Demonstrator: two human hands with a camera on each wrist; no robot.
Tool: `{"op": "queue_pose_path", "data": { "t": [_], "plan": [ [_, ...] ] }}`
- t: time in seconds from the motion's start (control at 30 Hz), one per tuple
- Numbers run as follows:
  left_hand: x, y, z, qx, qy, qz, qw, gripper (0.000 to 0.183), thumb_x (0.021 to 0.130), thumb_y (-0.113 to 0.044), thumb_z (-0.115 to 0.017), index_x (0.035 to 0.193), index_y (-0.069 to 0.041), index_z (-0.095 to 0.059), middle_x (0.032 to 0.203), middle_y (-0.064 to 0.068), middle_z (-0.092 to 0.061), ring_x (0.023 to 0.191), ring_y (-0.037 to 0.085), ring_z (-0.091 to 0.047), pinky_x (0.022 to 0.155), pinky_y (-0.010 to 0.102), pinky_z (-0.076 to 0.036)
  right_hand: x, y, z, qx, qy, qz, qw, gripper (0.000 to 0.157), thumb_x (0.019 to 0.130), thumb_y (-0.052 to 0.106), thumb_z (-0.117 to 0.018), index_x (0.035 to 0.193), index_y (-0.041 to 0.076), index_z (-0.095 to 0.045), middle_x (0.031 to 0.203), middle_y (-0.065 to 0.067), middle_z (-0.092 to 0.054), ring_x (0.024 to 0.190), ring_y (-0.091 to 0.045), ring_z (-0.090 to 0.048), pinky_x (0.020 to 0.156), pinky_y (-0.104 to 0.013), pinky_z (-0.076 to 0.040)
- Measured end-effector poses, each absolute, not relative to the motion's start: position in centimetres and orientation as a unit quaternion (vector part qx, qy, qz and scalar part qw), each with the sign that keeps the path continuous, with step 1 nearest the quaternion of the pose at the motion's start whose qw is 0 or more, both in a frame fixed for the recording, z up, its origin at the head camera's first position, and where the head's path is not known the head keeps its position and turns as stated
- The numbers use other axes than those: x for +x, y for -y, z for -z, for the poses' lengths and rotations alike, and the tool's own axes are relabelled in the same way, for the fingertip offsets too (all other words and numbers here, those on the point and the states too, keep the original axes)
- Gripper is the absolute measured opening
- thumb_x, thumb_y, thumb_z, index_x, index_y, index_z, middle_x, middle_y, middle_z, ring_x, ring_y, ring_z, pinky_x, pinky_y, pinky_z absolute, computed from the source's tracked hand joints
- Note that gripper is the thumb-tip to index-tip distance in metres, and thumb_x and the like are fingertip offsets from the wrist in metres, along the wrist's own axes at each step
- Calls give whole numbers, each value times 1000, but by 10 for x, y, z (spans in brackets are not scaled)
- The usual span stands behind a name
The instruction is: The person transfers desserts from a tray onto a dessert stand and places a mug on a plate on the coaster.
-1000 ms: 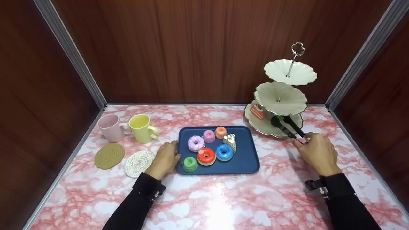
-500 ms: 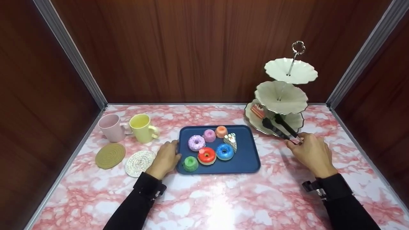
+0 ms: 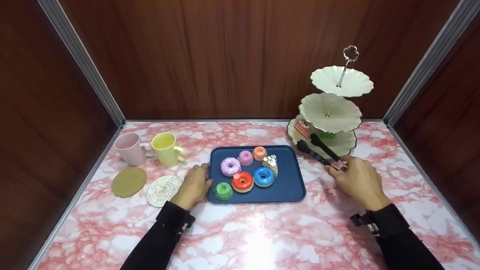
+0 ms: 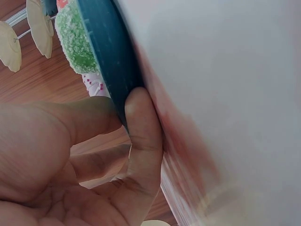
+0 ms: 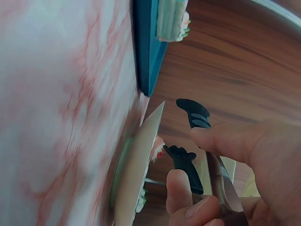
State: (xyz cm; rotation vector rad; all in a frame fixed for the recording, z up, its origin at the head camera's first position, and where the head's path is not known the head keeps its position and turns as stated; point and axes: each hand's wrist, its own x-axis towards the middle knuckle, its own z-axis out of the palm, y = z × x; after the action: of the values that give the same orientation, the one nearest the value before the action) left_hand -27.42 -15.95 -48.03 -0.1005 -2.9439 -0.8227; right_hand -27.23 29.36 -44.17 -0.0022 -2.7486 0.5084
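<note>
My left hand (image 3: 194, 186) pinches the left rim of a blue tray (image 3: 288, 193); the left wrist view shows thumb and finger on either side of that rim. On the tray sit a purple donut (image 3: 230, 166), a red donut (image 3: 242, 182), a blue donut (image 3: 264, 177), a cake slice (image 3: 270, 165) and small green (image 3: 224, 191), pink and orange cakes. My right hand (image 3: 358, 182) grips black-tipped tongs (image 3: 330, 153), their tips apart with nothing between them. These tips are in front of the tiered stand (image 3: 330, 112), whose bottom plate bears a red cake slice (image 3: 302, 128) and a green item (image 3: 328, 135).
A pink mug (image 3: 131, 150) and a yellow mug (image 3: 165, 150) stand at the left. In front of them lie an olive coaster (image 3: 129, 182) and a white coaster (image 3: 164, 190). Wooden panels (image 3: 240, 60) close off the back and both sides.
The tongs have drawn left and away from the green item on the bottom plate, which now shows behind them. My right hand has moved left with them. My left hand has stayed at the tray.
</note>
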Motion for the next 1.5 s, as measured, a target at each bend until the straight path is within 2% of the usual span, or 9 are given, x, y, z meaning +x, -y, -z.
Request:
{"op": "queue_pose_path", "data": {
  "t": [0.27, 0.47, 0.67, 0.93, 1.03, 1.2, 1.5],
  "plan": [
    [-274, 159, 480, -32, 961, 271, 42, 55, 80, -13, -68, 131, -6, -49, 101, 16, -58, 98, 31, -56, 89, 43, -48, -267, -282, 444, 25, 966, -184, 181, 43, 73, 65, -62, 96, 29, -65, 58, 1, -49, 56, -20, -46, 39, -32, -25],
    [-273, 159, 479, -28, 963, 267, 40, 54, 80, -14, -69, 130, -6, -50, 102, 16, -58, 98, 32, -56, 89, 43, -48, -263, -272, 445, 24, 970, -188, 154, 43, 73, 66, -60, 99, 31, -63, 58, 2, -48, 53, -19, -45, 37, -33, -26],
    [-274, 160, 480, -33, 964, 262, 44, 54, 80, -13, -68, 130, -6, -50, 100, 15, -59, 97, 31, -56, 89, 42, -47, -260, -260, 448, 41, 967, -195, 158, 47, 73, 64, -63, 104, 28, -64, 54, 4, -45, 48, -16, -42, 37, -33, -25],
    [-275, 160, 481, -33, 963, 265, 41, 55, 80, -13, -68, 131, -6, -49, 102, 16, -59, 100, 32, -56, 90, 43, -47, -253, -246, 450, 53, 968, -196, 150, 47, 73, 65, -61, 102, 28, -65, 56, 8, -53, 52, -14, -49, 39, -31, -30],
    [-275, 160, 481, -33, 962, 266, 42, 55, 80, -13, -68, 131, -6, -50, 104, 17, -59, 100, 32, -56, 91, 42, -47, -251, -241, 452, 59, 968, -199, 144, 53, 74, 66, -60, 107, 25, -64, 57, 10, -55, 51, -12, -50, 39, -30, -31],
    [-275, 159, 480, -34, 962, 269, 46, 55, 80, -12, -68, 131, -6, -50, 106, 18, -58, 101, 32, -57, 92, 43, -46, -249, -234, 454, 68, 967, -203, 140, 52, 74, 64, -61, 110, 27, -63, 50, 10, -50, 44, -10, -46, 36, -31, -30],
    [-274, 159, 481, -32, 961, 270, 44, 54, 80, -13, -68, 131, -7, -50, 106, 17, -58, 101, 33, -56, 92, 43, -46, -247, -225, 459, 75, 970, -179, 148, 53, 73, 63, -63, 113, 28, -63, 53, 6, -47, 48, -13, -43, 36, -31, -27]
  ]
}}
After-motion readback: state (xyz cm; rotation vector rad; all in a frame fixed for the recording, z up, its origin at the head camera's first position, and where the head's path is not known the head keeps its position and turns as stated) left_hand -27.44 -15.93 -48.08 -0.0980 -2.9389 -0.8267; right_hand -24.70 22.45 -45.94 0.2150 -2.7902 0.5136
